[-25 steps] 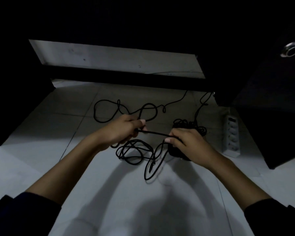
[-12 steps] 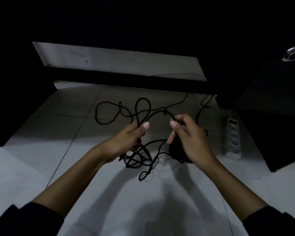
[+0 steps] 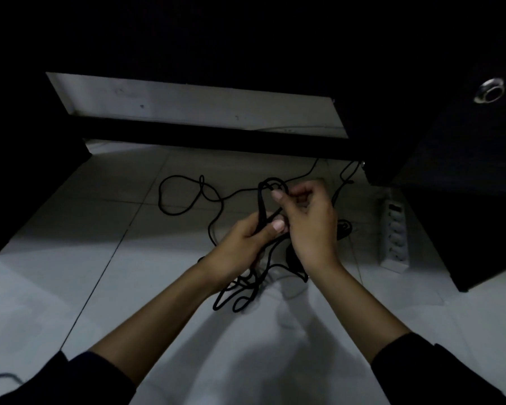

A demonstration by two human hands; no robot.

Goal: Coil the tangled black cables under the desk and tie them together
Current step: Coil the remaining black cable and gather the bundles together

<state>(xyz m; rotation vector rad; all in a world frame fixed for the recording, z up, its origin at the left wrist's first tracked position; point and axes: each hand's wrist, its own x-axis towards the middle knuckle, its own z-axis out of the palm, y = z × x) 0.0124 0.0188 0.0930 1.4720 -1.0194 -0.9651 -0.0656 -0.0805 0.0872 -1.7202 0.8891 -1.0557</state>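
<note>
A thin black cable (image 3: 184,211) lies in loose loops on the pale tiled floor under the desk. My left hand (image 3: 243,247) grips a doubled bundle of it, which rises as a narrow loop (image 3: 262,200) above my thumb. My right hand (image 3: 310,226) is just right of the left, and its fingers pinch the top of that loop. More tangled loops (image 3: 240,293) hang below both hands down to the floor. A dark lump of the cable (image 3: 343,229) shows behind my right hand, partly hidden.
A white power strip (image 3: 395,232) lies on the floor at the right, next to a dark cabinet (image 3: 465,214) with a round metal fitting (image 3: 490,90). A dark desk panel (image 3: 27,185) stands at the left. A dark crossbar (image 3: 216,138) runs along the back.
My hands came together and rose. The left hand gathered the cable into a doubled upright loop, and the right hand moved left and up to pinch its top. The floor loops shrank.
</note>
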